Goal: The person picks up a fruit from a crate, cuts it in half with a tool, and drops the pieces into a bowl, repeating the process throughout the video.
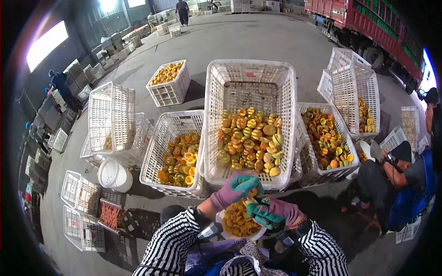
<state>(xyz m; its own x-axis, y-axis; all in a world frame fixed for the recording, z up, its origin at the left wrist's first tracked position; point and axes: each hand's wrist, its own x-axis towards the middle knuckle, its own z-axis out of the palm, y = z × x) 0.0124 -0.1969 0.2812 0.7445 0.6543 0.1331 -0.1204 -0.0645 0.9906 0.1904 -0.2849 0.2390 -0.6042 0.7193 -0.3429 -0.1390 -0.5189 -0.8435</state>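
Both of my hands wear purple and green gloves and meet above a white bowl [221,227] of orange fruit pieces [239,221]. My left hand [237,187] is closed around a small yellow-orange piece of fruit, partly hidden by the glove. Close beside it on the right, my right hand [272,212] has its fingers pressed together; what they hold is too small to make out. Just beyond my hands, a large white crate [213,92] tilts toward me, holding striped yellow-orange fruit [248,138].
Crates of cut fruit stand left [152,158] and right [338,117]. A white bucket [114,175] is at the left. A seated person [400,175] works at the right. A red truck [373,27] is at the upper right; more people are farther off.
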